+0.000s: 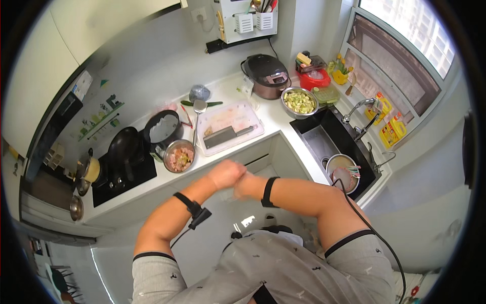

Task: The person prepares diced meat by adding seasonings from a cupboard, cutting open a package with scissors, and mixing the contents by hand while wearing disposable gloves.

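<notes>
My left hand (pixel 227 174) and my right hand (pixel 243 185) meet in front of my body, just off the counter's front edge. The right one is blurred, and whether anything is between them is hidden. Nearest to my left hand stands a metal bowl of seasoned raw meat pieces (pixel 180 156). Beyond both hands lies a white cutting board (pixel 240 118) with pinkish stains. A cleaver (pixel 220 137) rests flat on it, handle pointing right. Between bowl and board a metal spatula (pixel 199 108) leans head-up.
Left are a black pot (pixel 164 129), an upright wok (pixel 123 146) and a black cooktop (pixel 142 176). A rice cooker (pixel 267 76) and a bowl of chopped vegetables (pixel 300 102) stand at the back. The sink (pixel 322 142) at right holds a pot (pixel 336 163).
</notes>
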`<state>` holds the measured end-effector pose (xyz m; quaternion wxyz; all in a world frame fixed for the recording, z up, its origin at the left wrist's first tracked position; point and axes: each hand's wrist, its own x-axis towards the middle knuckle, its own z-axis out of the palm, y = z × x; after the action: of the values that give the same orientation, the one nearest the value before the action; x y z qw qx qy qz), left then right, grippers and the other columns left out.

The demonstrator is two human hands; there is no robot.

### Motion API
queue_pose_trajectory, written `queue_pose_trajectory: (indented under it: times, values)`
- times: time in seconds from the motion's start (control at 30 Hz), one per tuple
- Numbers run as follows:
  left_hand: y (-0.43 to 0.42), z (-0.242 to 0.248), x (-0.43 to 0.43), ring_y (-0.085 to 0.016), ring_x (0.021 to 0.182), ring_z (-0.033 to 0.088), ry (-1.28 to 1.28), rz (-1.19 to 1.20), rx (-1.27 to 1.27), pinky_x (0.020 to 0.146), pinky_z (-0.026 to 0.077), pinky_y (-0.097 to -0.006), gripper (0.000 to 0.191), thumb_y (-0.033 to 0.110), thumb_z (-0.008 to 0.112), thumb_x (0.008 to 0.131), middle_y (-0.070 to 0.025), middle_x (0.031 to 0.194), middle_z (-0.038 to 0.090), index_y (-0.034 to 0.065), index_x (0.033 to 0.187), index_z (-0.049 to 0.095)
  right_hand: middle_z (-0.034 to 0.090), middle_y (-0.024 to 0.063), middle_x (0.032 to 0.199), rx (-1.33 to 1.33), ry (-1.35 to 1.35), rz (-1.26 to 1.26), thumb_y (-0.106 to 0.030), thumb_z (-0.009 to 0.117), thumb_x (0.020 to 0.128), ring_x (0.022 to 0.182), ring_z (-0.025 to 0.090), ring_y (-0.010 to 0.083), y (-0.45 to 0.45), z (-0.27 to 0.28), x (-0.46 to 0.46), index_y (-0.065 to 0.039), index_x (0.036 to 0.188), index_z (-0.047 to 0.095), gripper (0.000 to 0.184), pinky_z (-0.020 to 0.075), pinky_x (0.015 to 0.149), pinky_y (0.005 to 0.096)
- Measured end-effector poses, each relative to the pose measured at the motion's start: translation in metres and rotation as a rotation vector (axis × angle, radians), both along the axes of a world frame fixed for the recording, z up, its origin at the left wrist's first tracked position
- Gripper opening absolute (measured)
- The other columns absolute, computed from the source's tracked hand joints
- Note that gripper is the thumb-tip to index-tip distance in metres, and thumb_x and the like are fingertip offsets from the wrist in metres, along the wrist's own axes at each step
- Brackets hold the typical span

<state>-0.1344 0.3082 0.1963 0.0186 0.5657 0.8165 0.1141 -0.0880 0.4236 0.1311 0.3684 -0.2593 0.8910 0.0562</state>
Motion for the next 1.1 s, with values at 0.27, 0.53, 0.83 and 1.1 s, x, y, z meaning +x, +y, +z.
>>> queue_pose_trajectory:
  times: [0.27,0.53,0.83,1.1]
  values:
    - [0.003,-0.013,0.031,-0.039,0.078,0.067,-0.222,0.007,0.13,0.068,0.055,-0.0475,0.016,0.019,0.07,0.079,-0.0127,0.084,0.07,0.0104,0.093,0.072,0.056,0.0148,0.149,-0.052,-0.213,0.116,-0.042,0.049,0.104,0.138,0.05,0.0319,0.007,0.065,0.038,-0.008,0.147,0.056,0.055,0.0354,0.119,0.0417]
    - [0.013,0.049,0.013,-0.034,0.092,0.064,-0.108,0.158,0.418,0.078,0.053,-0.0427,0.023,0.022,0.07,0.085,-0.0133,0.096,0.065,0.0072,0.102,0.067,0.052,0.0149,0.15,-1.217,0.128,-0.207,-0.049,0.048,0.106,0.138,0.048,0.0277,0.025,-0.046,-0.051,-0.006,0.15,0.049,0.061,0.0384,0.114,0.0426]
    - [0.008,0.036,0.01,-0.034,0.081,0.06,-0.203,0.872,0.514,0.074,0.049,-0.0438,0.039,0.036,0.071,0.084,-0.0147,0.089,0.057,0.003,0.092,0.051,0.026,0.0165,0.168,-1.673,-0.388,-1.33,-0.049,0.04,0.111,0.151,0.031,0.0335,0.026,0.068,-0.085,-0.004,0.163,0.027,0.069,0.0317,0.121,0.0394]
    - [0.015,0.04,-0.032,-0.04,0.081,0.073,-0.031,0.973,0.195,0.073,0.059,-0.0493,0.027,0.029,0.064,0.086,-0.0222,0.085,0.074,0.0037,0.084,0.074,0.058,0.0178,0.135,-1.735,-0.453,-1.379,-0.044,0.046,0.111,0.119,0.059,0.0249,0.012,0.086,-0.095,0.004,0.15,0.043,0.062,0.0519,0.098,0.039]
